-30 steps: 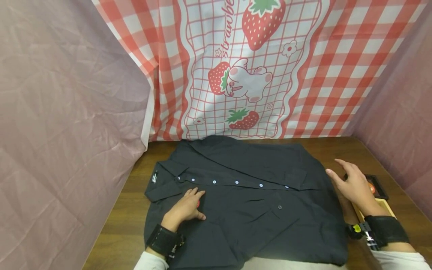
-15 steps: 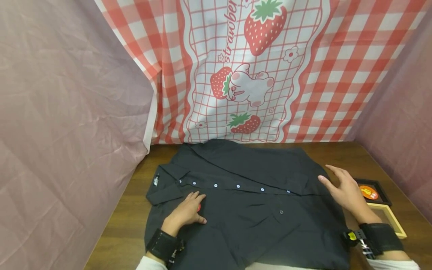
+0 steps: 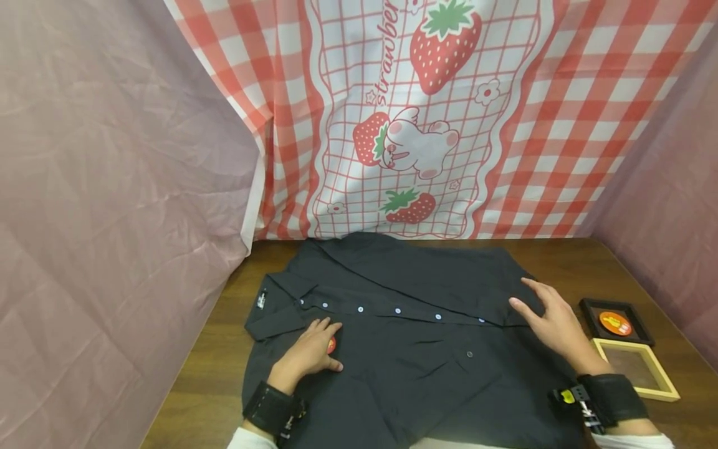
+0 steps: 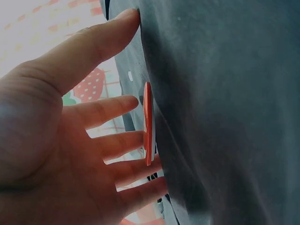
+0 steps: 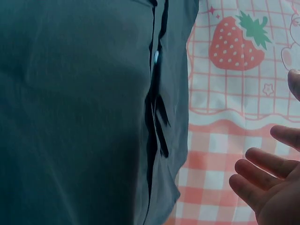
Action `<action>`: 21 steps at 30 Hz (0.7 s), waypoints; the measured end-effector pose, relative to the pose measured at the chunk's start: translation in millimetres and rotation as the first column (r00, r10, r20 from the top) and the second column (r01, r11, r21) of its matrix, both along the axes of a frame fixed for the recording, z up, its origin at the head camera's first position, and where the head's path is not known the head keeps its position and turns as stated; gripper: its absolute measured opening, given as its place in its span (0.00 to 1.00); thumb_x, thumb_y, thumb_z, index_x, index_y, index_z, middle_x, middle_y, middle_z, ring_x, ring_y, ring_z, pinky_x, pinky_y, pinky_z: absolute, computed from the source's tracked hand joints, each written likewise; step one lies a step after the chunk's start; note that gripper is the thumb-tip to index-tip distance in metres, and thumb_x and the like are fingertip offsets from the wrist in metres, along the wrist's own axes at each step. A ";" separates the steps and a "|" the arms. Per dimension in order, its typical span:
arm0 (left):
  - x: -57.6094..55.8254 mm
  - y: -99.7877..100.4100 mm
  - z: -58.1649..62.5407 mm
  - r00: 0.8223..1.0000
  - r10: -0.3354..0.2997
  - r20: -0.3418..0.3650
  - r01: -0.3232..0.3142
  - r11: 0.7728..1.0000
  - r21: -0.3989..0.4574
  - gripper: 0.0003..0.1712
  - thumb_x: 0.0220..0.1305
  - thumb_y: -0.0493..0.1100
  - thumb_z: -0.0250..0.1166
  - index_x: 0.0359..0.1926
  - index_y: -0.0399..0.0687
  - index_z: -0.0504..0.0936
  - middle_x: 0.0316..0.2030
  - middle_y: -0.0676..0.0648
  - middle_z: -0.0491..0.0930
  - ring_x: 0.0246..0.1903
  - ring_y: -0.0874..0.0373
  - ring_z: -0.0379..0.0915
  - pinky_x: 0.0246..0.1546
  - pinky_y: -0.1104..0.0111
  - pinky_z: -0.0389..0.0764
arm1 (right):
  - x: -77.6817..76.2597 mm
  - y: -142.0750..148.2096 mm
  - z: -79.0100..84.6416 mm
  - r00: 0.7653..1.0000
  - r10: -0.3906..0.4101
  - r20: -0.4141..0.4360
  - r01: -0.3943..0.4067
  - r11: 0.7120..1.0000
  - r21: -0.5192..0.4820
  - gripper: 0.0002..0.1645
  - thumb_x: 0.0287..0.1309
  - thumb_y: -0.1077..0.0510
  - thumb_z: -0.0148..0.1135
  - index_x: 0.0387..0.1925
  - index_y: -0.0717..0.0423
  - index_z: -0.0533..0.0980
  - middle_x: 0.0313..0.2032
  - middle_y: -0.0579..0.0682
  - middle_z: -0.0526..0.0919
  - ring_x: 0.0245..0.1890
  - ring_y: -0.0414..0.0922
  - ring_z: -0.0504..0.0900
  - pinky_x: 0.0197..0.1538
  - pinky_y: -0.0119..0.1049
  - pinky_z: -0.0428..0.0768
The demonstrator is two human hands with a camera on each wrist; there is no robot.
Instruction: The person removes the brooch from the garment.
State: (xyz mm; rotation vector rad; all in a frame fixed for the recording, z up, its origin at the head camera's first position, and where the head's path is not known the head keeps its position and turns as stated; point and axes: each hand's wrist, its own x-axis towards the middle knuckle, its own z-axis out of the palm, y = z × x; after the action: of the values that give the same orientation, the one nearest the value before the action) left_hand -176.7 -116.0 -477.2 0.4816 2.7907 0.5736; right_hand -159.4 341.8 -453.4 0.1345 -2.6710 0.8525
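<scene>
A black button-up shirt (image 3: pixel 404 368) lies spread on the wooden table, its collar to the left and a row of pale buttons across the middle. My left hand (image 3: pixel 305 353) rests on the shirt below the collar, thumb and fingers spread. Beside its palm is a round red badge (image 3: pixel 331 345), partly hidden by the fingers. In the left wrist view the badge (image 4: pixel 148 124) shows edge-on against the cloth, between the thumb and the fingers. My right hand (image 3: pixel 552 324) hovers over the shirt's right side, fingers loosely extended, holding nothing.
At the right of the table (image 3: pixel 566 259) lie a black frame (image 3: pixel 638 325) with an orange round badge (image 3: pixel 615 323) inside and a light yellow frame (image 3: pixel 664 372). A strawberry-print cloth (image 3: pixel 404 168) hangs behind, with pink cloth (image 3: pixel 112 218) at both sides.
My right hand has moved left, from beside the frames to over the shirt's right side, uncovering both frames. The left hand stays in place on the shirt.
</scene>
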 end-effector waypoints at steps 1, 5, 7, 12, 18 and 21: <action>0.2 -0.1 -0.1 1.000 0.002 -0.003 -0.002 1.000 0.001 0.48 0.43 0.46 0.79 0.66 0.40 0.70 0.68 0.31 0.63 0.70 0.33 0.55 0.68 0.42 0.61 | 0.3 -2.3 -0.3 1.000 0.005 0.002 -0.005 1.000 -0.001 0.36 0.66 0.48 0.59 0.67 0.66 0.63 0.61 0.75 0.66 0.60 0.74 0.64 0.53 0.72 0.63; 1.3 -0.5 0.7 1.000 0.007 -0.012 -0.007 1.000 0.009 0.48 0.43 0.46 0.79 0.65 0.40 0.70 0.68 0.31 0.64 0.69 0.33 0.57 0.66 0.40 0.62 | 0.6 -12.5 -1.4 1.000 0.020 -0.004 -0.020 1.000 -0.012 0.35 0.65 0.49 0.60 0.66 0.65 0.65 0.61 0.73 0.68 0.60 0.72 0.66 0.54 0.71 0.64; 1.2 -0.7 0.7 1.000 0.008 -0.022 -0.008 1.000 0.011 0.48 0.42 0.46 0.80 0.65 0.40 0.70 0.67 0.30 0.64 0.68 0.33 0.58 0.65 0.40 0.63 | 0.2 -17.5 -2.1 1.000 0.024 -0.006 -0.024 1.000 -0.020 0.34 0.65 0.49 0.60 0.65 0.65 0.65 0.61 0.72 0.68 0.61 0.71 0.66 0.55 0.70 0.65; -0.5 -1.8 -0.9 0.999 0.001 -0.044 -0.001 1.000 0.013 0.47 0.42 0.46 0.80 0.64 0.40 0.71 0.66 0.30 0.66 0.68 0.34 0.59 0.64 0.40 0.64 | -2.1 -27.8 -5.8 1.000 0.020 -0.010 -0.021 1.000 -0.018 0.34 0.65 0.49 0.60 0.65 0.65 0.66 0.61 0.72 0.68 0.61 0.70 0.67 0.55 0.69 0.66; 1.0 -3.0 0.7 0.999 0.007 -0.042 -0.007 1.000 0.014 0.47 0.42 0.46 0.79 0.65 0.40 0.71 0.67 0.31 0.65 0.68 0.35 0.59 0.64 0.40 0.65 | -4.2 -38.6 -9.0 0.999 0.033 -0.013 -0.033 0.999 -0.022 0.34 0.65 0.49 0.60 0.65 0.64 0.66 0.62 0.71 0.68 0.61 0.70 0.67 0.55 0.69 0.66; 0.9 -4.0 1.2 0.999 0.001 -0.052 0.000 1.000 0.021 0.47 0.42 0.46 0.79 0.64 0.40 0.71 0.66 0.31 0.66 0.67 0.35 0.60 0.64 0.42 0.66 | -5.0 -43.4 -8.6 0.999 0.039 -0.003 -0.039 0.999 -0.028 0.35 0.65 0.48 0.60 0.66 0.64 0.65 0.63 0.71 0.68 0.61 0.69 0.67 0.56 0.69 0.66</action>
State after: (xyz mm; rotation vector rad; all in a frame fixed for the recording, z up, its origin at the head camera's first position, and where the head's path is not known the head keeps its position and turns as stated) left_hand -175.8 -120.0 -476.0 0.5071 2.8370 0.5992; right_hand -164.4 298.3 -462.0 0.1814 -2.6612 0.9006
